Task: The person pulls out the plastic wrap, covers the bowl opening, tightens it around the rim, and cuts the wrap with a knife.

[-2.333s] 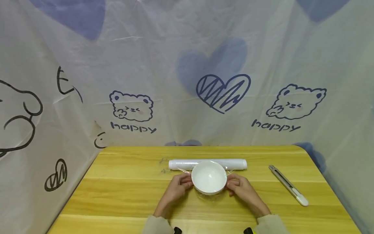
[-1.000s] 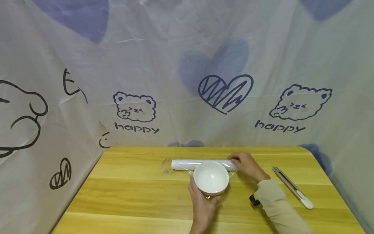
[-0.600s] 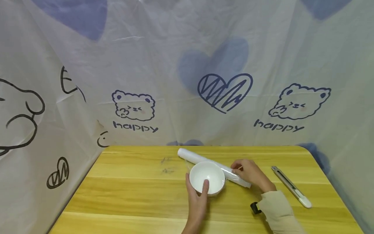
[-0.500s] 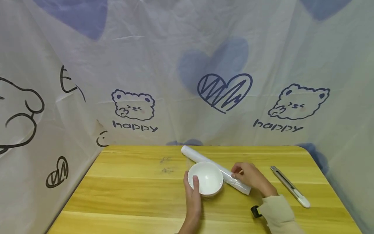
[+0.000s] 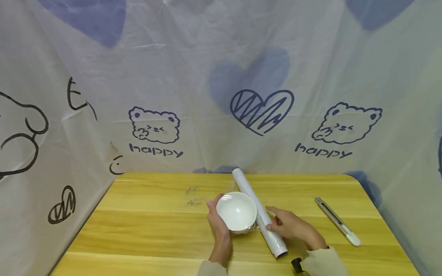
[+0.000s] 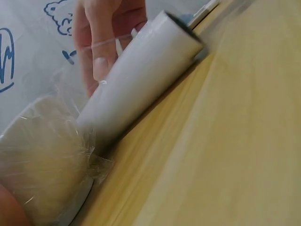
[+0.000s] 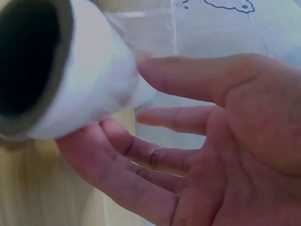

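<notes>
In the head view a white bowl [image 5: 236, 212] sits at the middle of the table with clear film stretched around it. My left hand [image 5: 219, 226] holds the bowl from its left side, thumb and fingers along the wall. The left wrist view shows wrinkled film on the bowl's outside [image 6: 44, 160]. Beside the bowl, a white roll of cling film [image 5: 257, 211] lies aslant, its near end toward me. My right hand [image 5: 297, 227] is at the roll's right side. In the right wrist view, its thumb and lower fingers [image 7: 117, 174] touch the roll [image 7: 101, 70] from both sides.
A utility knife [image 5: 337, 222] lies on the wooden table [image 5: 155, 230] to the right of my right hand. Behind the table hangs a pale printed cloth [image 5: 207, 153]. Faint dark marks [image 5: 193, 195] show on the tabletop left of the bowl.
The roll has swung from lying crosswise behind the bowl to slanting along its right side. My right hand moved nearer to me with it. The left hand shifted around the bowl's left side.
</notes>
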A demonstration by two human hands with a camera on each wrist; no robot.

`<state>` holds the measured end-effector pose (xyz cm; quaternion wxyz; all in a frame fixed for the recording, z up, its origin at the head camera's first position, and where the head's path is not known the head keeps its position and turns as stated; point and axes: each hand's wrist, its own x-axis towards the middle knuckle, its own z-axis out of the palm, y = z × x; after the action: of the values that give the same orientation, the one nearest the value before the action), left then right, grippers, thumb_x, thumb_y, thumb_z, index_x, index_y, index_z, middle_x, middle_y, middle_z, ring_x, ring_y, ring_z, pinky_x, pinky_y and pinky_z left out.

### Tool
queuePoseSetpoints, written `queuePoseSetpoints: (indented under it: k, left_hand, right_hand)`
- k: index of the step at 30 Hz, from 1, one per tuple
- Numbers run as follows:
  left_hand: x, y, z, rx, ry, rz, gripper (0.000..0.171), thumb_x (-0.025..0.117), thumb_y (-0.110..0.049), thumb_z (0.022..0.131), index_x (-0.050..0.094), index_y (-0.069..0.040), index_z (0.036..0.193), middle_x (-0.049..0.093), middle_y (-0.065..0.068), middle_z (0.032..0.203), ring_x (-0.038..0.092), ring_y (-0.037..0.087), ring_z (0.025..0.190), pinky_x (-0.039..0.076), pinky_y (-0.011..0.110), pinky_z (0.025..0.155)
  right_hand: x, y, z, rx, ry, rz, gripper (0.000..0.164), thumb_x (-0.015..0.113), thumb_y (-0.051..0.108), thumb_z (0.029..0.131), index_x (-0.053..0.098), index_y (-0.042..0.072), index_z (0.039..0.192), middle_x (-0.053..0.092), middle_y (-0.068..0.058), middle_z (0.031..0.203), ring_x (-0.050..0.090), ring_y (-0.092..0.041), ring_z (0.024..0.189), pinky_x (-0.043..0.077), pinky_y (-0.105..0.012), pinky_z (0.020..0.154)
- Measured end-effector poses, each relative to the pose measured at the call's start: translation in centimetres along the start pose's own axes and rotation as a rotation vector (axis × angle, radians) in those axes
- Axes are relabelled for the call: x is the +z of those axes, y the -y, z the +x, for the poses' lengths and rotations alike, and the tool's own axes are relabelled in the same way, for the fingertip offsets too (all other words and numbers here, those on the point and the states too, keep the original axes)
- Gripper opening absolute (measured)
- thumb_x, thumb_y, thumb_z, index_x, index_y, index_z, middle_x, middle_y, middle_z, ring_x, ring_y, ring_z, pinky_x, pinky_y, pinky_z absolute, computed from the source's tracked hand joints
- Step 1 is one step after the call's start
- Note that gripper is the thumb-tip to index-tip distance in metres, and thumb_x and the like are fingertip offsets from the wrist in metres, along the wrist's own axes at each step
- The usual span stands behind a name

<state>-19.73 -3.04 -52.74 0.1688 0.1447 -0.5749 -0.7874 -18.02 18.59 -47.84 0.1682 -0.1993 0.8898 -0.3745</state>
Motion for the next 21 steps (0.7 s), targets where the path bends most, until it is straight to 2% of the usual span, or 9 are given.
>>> queuePoseSetpoints:
  k: [2, 5, 9, 13, 18, 20, 21]
  left_hand:
    - [0.1, 0.0, 0.3, 0.001, -0.022, -0.006, 0.071, 0.022, -0.055, 0.100, 0.064, -0.001, 0.119, 0.065, 0.014, 0.116, 0.060, 0.025, 0.106, 0.050, 0.027, 0.085]
    - [0.3, -1.3, 0.1, 0.004, -0.011, -0.001, 0.069, 0.021, -0.049, 0.102, 0.065, 0.003, 0.116, 0.066, 0.018, 0.112, 0.062, 0.028, 0.100, 0.052, 0.028, 0.078]
    - [0.2, -2.8, 0.4, 0.007, 0.077, 0.024, 0.065, 0.018, -0.037, 0.105, 0.062, 0.009, 0.115, 0.064, 0.025, 0.109, 0.063, 0.034, 0.096, 0.054, 0.032, 0.076]
    - [0.0, -1.8, 2.2, -0.024, 0.172, 0.025, 0.066, 0.018, -0.039, 0.105, 0.062, 0.009, 0.116, 0.064, 0.024, 0.111, 0.063, 0.033, 0.098, 0.053, 0.032, 0.079]
    - [-0.4, -0.2, 3.9, -0.053, 0.249, 0.003, 0.069, 0.019, -0.048, 0.103, 0.059, 0.005, 0.123, 0.062, 0.021, 0.119, 0.060, 0.029, 0.106, 0.051, 0.028, 0.085]
    - [-1.0, -0.2, 4.4, -0.058, 0.317, 0.001, 0.069, 0.019, -0.049, 0.102, 0.054, 0.004, 0.129, 0.058, 0.021, 0.126, 0.056, 0.027, 0.114, 0.047, 0.026, 0.091]
    - [-1.5, -0.3, 4.8, -0.049, 0.374, 0.014, 0.068, 0.019, -0.048, 0.102, 0.050, 0.004, 0.133, 0.054, 0.022, 0.130, 0.053, 0.026, 0.119, 0.045, 0.025, 0.094]
  right_hand:
    - [0.2, 0.2, -0.1, 0.011, 0.023, 0.045, 0.065, 0.063, 0.021, 0.092, 0.032, -0.010, 0.140, 0.053, -0.004, 0.075, 0.049, -0.015, 0.060, 0.044, -0.025, 0.050]
    - [0.5, 0.4, -0.2, 0.034, 0.032, 0.106, 0.066, 0.063, 0.021, 0.092, 0.031, -0.011, 0.141, 0.052, -0.006, 0.075, 0.050, -0.017, 0.060, 0.047, -0.027, 0.049]
    - [0.8, 0.5, -0.5, 0.052, 0.023, 0.170, 0.064, 0.064, 0.022, 0.092, 0.034, -0.010, 0.138, 0.051, -0.008, 0.078, 0.051, -0.019, 0.064, 0.052, -0.034, 0.051]
    - [0.9, 0.6, -0.6, 0.071, 0.024, 0.219, 0.063, 0.065, 0.022, 0.091, 0.035, -0.012, 0.135, 0.052, -0.009, 0.079, 0.053, -0.020, 0.066, 0.054, -0.039, 0.054]
    - [0.9, 0.5, -0.3, 0.061, 0.047, 0.227, 0.066, 0.061, 0.022, 0.093, 0.030, -0.017, 0.136, 0.054, -0.010, 0.080, 0.056, -0.023, 0.066, 0.053, -0.038, 0.054]
    - [0.9, 0.3, 0.1, 0.058, 0.034, 0.207, 0.065, 0.057, 0.023, 0.096, 0.027, -0.017, 0.138, 0.056, -0.011, 0.084, 0.057, -0.023, 0.068, 0.052, -0.036, 0.056]
    - [0.9, 0.2, 0.3, 0.058, 0.010, 0.191, 0.064, 0.054, 0.023, 0.097, 0.026, -0.018, 0.138, 0.057, -0.012, 0.087, 0.058, -0.023, 0.069, 0.052, -0.035, 0.057]
